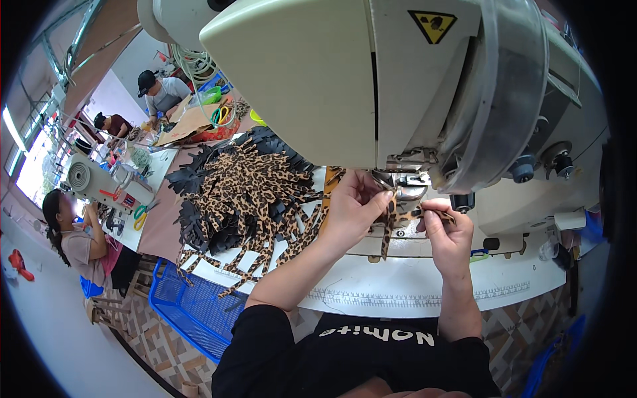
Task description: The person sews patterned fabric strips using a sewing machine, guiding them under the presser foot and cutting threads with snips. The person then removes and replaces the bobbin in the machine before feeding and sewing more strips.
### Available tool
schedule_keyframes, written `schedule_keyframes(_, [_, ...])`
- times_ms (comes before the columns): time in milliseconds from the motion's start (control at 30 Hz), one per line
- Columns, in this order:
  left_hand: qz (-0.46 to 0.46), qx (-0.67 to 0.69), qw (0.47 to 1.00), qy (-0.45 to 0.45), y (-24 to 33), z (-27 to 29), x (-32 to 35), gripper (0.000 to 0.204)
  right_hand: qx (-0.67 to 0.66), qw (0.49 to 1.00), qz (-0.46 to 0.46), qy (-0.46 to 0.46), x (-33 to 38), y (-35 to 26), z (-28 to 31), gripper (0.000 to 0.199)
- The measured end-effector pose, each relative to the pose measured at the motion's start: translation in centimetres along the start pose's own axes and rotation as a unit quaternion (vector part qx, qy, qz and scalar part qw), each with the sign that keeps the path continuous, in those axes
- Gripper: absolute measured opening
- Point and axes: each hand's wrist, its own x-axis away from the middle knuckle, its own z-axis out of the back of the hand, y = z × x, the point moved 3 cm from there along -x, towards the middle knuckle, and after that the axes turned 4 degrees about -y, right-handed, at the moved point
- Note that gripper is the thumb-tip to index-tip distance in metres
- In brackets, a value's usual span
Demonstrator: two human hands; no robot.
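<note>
The left hand [352, 205] and right hand [448, 235] pinch a leopard-print strap [397, 217] with closed fingers under the sewing machine [371, 79] needle. More straps [245, 192] pile on the bench [398, 282]. A yellow triangular warning sign [432, 24] sits on the machine's front.

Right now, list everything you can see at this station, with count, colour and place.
cream industrial sewing machine: one, cream, over the table
leopard-print fabric strip: one, tan-black, under the needle, pinched by both hands
pile of leopard-print strips: many, tan-black, table left
white work table: one, white, in front
blue plastic basket: one, blue, floor left
co-workers: three, far left
left hand: one, on the strip
right hand: one, on the strip
</note>
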Motion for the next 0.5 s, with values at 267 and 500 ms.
schedule_keyframes(267, [-0.084, -0.09, 0.992, 0.022, 1.1, 0.5, 0.0, 0.018, 0.029, 0.999, 0.016, 0.031, -1.3, 0.6, 0.5, 0.014])
schedule_keyframes(500, [-0.313, -0.4, 0.861, -0.034, 3.5, -1.0, 1.7, 0.013, 0.053, 0.998, -0.022, 0.037, -1.4, 0.8, 0.6, 0.012])
